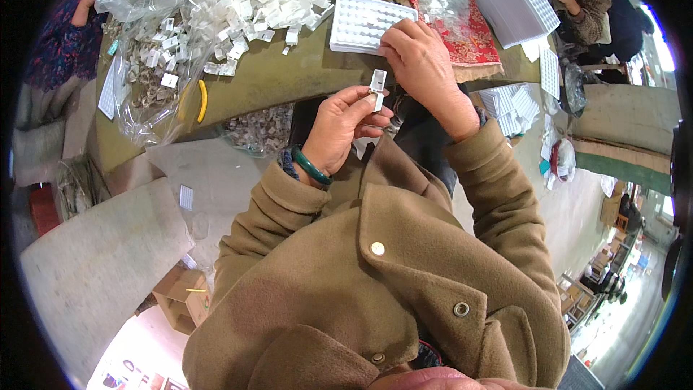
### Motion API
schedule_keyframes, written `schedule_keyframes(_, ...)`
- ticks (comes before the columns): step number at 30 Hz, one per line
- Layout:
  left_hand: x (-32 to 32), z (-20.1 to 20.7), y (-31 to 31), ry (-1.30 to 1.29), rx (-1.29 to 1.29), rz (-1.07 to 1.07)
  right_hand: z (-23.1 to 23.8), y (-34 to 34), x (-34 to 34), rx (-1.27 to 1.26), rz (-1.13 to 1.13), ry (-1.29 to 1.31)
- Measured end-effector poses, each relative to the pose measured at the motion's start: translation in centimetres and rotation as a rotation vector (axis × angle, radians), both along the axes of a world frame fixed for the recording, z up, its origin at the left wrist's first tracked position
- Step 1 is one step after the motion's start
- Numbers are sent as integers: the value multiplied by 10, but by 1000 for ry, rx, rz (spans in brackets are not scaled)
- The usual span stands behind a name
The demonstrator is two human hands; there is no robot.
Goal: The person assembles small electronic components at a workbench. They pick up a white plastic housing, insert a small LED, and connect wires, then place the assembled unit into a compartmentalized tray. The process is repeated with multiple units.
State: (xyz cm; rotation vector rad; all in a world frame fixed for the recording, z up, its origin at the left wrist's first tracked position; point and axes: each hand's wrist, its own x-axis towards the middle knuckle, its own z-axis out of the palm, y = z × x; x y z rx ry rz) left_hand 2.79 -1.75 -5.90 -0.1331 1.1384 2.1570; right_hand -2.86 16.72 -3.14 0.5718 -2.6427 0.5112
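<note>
Between the thumb and fingers of my left hand [337, 126] is a small white plastic box [377, 81], held upright just past the table's near edge. My right hand [419, 58] is bent over the near right corner of a white tray [354, 25] with rows of small round hollows. The right fingers are curled together. Their tips are partly hidden, so whether they pinch anything is unclear. A green bangle [312, 167] circles my left wrist.
A big heap of small white plastic boxes [245, 0] covers the table's far left, beside clear plastic bags. Yellow-handled pliers [202, 101] lie near the edge. A red patterned cloth [473, 40] and a stack of white trays [516, 9] are at right. Other people sit at both far corners.
</note>
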Motion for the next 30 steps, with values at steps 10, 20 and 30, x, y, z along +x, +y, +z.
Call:
schedule_keyframes(10,13,-5,6,48,-70,-104,37,11,10,74,127,51)
schedule_keyframes(20,25,-8,16,42,-44,-196,51,21,14,85,123,-33)
schedule_keyframes(30,30,-10,22,37,-46,-216,52,26,24,58,142,-51)
